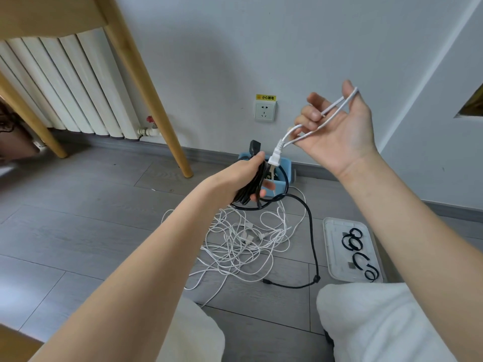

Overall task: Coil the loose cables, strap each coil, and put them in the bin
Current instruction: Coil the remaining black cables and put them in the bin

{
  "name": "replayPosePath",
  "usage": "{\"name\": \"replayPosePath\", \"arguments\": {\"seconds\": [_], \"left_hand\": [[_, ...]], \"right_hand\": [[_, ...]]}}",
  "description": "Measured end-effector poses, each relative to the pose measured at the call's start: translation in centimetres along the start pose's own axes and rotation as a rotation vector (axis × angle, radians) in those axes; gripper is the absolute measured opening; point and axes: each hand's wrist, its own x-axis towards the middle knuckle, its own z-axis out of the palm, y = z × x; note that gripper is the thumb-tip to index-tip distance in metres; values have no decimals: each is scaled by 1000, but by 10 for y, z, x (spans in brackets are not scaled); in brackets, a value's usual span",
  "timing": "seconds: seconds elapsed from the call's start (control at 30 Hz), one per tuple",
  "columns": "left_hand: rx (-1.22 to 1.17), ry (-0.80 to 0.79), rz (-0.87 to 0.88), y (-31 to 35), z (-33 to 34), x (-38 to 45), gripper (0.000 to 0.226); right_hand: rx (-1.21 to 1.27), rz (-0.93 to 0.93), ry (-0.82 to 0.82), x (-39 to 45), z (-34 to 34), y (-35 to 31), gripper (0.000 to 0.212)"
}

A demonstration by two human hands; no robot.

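Note:
My left hand [248,178] grips a coil of black cable [252,190] above the blue bin [283,171]; the loose end of that cable trails down across the floor to the right. My right hand [339,129] is raised with a white cable [337,107] looped over thumb and fingers, and its white plug [275,156] hangs near my left hand. A tangle of white cables [248,239] lies on the floor in front of the bin. Several black straps [354,240] lie in a white tray [330,254] at the right.
A wooden table leg [156,100] stands left of the bin, with a white radiator [65,82] behind it. A wall socket [264,111] sits above the bin. My knees in white trousers [366,322] are at the bottom.

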Motion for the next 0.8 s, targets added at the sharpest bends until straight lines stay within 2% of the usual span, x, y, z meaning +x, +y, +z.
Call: {"name": "replayPosePath", "arguments": {"seconds": [0.13, 0.33, 0.4, 0.53, 0.57, 0.63, 0.8], "left_hand": [[-18, -23, -50, 0, 3, -2, 40], [-13, -73, -61, -2, 0, -3, 53], [10, -54, -56, -2, -2, -5, 49], [-25, -16, -52, -2, -10, -5, 42], [-36, -14, -42, -1, -11, -6, 40], [-37, -12, -30, 1, -10, -6, 37], [69, -26, -41, -3, -9, -5, 38]], "right_hand": [[-102, -13, 47, 2, 1, 4, 58], [60, -76, 227, 8, -6, 9, 53], [-44, -63, 253, 10, -7, 12, 52], [-617, -52, 247, 12, -7, 27, 55], [-696, -58, 229, 11, -8, 31, 56], [-734, -79, 217, 10, -10, 35, 56], [-595, -27, 170, 7, -10, 19, 59]]}}
